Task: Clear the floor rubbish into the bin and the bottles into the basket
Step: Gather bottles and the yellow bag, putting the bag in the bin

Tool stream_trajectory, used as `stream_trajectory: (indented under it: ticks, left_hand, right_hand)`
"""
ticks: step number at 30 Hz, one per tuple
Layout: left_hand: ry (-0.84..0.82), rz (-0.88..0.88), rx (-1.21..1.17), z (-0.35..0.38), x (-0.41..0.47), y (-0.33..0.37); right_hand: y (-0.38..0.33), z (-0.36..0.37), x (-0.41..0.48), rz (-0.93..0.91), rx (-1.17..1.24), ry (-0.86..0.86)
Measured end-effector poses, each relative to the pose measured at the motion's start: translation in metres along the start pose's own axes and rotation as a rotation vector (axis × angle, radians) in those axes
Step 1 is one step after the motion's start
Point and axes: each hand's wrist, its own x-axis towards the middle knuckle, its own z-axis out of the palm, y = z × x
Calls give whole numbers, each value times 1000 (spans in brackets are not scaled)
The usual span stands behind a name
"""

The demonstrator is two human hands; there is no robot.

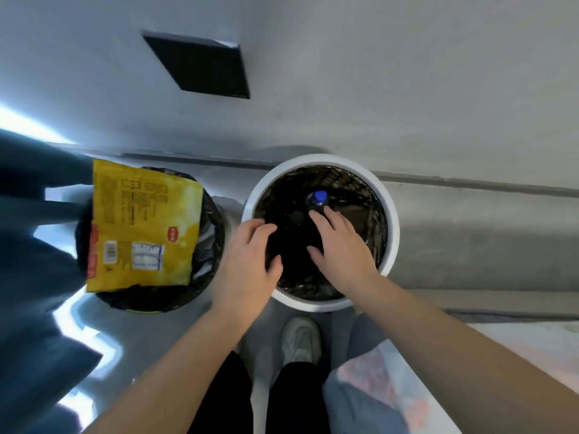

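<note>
A white-rimmed mesh basket (393,233) stands on the floor by the wall. Inside it a clear bottle with a blue cap (320,197) stands upright, beside a dark bottle with a black cap (296,218). My left hand (247,261) reaches over the basket's left rim, fingers and thumb curled around the dark bottle's body. My right hand (341,245) hovers over the basket with its fingers spread, fingertips touching the blue-capped bottle's shoulder. To the left is a black-lined bin (210,242), with a yellow snack packet (141,223) lying flat across its mouth.
A grey wall with a dark rectangular panel (200,65) rises behind both containers. A dark blue fabric shape (34,245) fills the left edge. My shoe (300,339) and dark trousers stand just before the basket. Pale patterned cloth (376,386) lies at lower right.
</note>
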Motion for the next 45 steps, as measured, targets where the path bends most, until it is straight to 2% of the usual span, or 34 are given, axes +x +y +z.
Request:
stream_trajectory:
  ticks: [3, 6, 9, 13, 17, 19, 22, 27, 33, 37, 40, 42, 45]
  left_hand:
    - [123, -287, -105, -27, -42, -32]
    - [137, -645, -159, -31, -73, -74]
    - [111, -912, -185, -28, -87, -110]
    - [151, -1128, -328, -23, -83, -151]
    - [191, -1304, -635, -15, -78, -188]
    - [214, -1328, -816, -15, -74, -193]
    - [236, -1329, -904, -22, -67, -200]
    - [353, -1300, -845, -51, -55, -223]
    - [347, -1210, -766, -95, -35, -256]
    - [388, -1162, -700, -120, -24, -270]
    - [418, -1173, -759, -126, -17, -285]
    - [465, -1190, -798, -124, -18, -289]
    - [609, -1172, -895, -117, -29, -286]
  right_hand:
    - [-38, 2, -13, -62, -25, -29]
    - [-81, 15, -13, -144, -84, -48]
    - [-118, 33, -5, -239, -158, -93]
    - [-149, 59, 7, -279, -141, -153]
    - [-156, 81, 17, -103, -77, -321]
    - [-158, 86, 20, -69, -75, -375]
    - [-165, 91, 21, -67, -112, -369]
    - [-192, 98, 30, -99, -92, -351]
    - [-225, 101, 56, -157, -40, -246]
    - [-234, 104, 44, -122, 102, -172]
    - [-246, 111, 26, 104, 389, -84]
    - [-256, 123, 27, 373, 669, -47]
    - [-275, 144, 37, 730, 1009, -163]
